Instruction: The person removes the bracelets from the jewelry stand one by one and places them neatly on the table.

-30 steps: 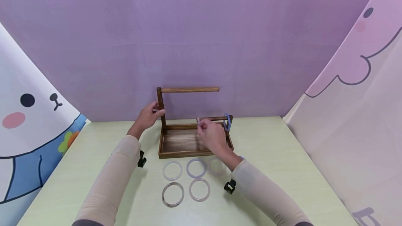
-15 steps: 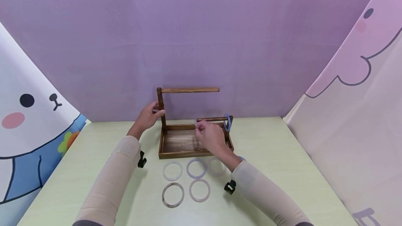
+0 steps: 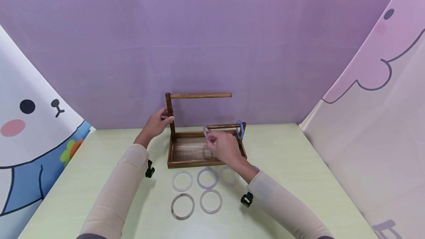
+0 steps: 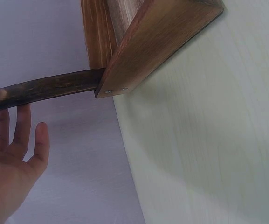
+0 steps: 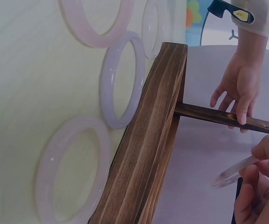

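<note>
In the head view my left hand [image 3: 157,123] holds the upright post [image 4: 55,86] of a dark wooden bangle stand [image 3: 186,164], thumb in front and fingers behind. My right hand [image 3: 225,145] pinches a pale translucent bangle [image 5: 234,172] between thumb and fingers. This bangle stands on edge just left of the free end of the stand's lower bar [image 3: 220,126], apart from the bar's tip. A blue bangle [image 3: 242,129] hangs on that bar near its right support. Nothing hangs on the long upper bar [image 3: 200,95].
Before the stand lie several bangles: a whitish one [image 3: 182,190], a lavender one [image 3: 207,187], a faint pale one [image 3: 229,185], a brown-streaked one [image 3: 182,218] and a pinkish one [image 3: 210,212]. Part of a blue one [image 3: 255,167] shows past my right wrist. A purple cloth [image 3: 212,40] backs the table.
My right hand has drawn the pale bangle a little left and down, from the tip of the lower bar to beyond it. The left hand stays on the post.
</note>
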`<state>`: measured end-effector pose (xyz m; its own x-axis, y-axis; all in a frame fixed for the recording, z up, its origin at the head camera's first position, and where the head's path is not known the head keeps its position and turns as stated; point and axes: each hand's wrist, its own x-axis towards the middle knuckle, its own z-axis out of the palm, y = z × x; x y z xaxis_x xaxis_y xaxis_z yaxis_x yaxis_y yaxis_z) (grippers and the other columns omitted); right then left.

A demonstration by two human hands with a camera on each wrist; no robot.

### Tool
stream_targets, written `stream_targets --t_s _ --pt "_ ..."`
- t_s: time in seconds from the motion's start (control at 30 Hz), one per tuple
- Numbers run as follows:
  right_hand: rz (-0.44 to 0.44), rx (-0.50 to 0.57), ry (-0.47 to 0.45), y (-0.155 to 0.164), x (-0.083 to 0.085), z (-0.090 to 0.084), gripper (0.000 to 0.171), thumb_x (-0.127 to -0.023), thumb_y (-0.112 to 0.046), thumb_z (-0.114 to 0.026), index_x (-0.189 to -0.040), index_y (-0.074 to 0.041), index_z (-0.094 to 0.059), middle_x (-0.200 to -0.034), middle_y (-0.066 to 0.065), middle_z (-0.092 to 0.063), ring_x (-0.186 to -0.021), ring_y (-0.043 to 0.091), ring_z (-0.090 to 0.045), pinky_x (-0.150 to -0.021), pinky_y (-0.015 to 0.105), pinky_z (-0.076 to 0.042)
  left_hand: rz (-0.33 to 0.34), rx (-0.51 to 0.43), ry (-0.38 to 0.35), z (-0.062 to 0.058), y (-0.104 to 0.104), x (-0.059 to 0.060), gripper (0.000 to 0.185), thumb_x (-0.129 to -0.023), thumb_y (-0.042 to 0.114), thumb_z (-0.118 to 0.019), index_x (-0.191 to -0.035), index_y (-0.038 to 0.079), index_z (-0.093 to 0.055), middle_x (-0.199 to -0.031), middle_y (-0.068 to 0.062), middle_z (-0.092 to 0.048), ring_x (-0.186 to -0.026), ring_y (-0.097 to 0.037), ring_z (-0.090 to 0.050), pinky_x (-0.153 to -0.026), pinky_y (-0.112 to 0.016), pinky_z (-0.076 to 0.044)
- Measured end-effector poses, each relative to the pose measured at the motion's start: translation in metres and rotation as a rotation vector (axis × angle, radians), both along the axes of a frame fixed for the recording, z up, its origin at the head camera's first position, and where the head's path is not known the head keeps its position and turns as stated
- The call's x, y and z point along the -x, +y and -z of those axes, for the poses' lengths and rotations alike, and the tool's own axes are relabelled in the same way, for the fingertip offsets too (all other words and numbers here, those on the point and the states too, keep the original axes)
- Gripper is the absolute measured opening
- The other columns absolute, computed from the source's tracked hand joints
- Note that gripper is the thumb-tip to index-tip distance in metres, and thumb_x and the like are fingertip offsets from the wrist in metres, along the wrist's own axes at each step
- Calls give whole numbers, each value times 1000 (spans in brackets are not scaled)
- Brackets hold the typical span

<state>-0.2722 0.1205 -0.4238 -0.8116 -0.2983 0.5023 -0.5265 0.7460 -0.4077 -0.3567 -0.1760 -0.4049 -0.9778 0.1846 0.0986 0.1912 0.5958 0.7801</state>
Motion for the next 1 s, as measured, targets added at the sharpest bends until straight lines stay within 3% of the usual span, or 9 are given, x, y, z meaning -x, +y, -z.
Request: stream_targets --t_s 0.23,0.67,1.0 --pt "-26 -33 -5 3 -2 3 10 -88 -19 -77 -97 -18 -78 -83 -4 -77 -61 7 -63 -45 17 -38 0 -4 3 2 -1 2 51 -106 35 -55 -150 11 -43 -140 -21 -57 -129 -40 -56 -104 -58 -48" --pt "-57 -49 15 14 -11 7 13 -85 -17 -79 -98 -18 -79 -81 -3 -75 -66 10 -67 -53 16 -45 -2 -9 12 1 -1 3 45 -107 26 -55 -147 10 -45 -139 -22 -57 -128 -42 -57 -103 -59 -48" --pt "-81 -64 23 20 -22 7 12 -86 -19 -79 -98 -18 -80 -76 -6 -74 -57 4 -59 -45 14 -37 -6 0 14 3 -1 1 48 -106 33 -55 -147 10 -45 -138 -21 -57 -128 -41 -57 -103 -57 -49"
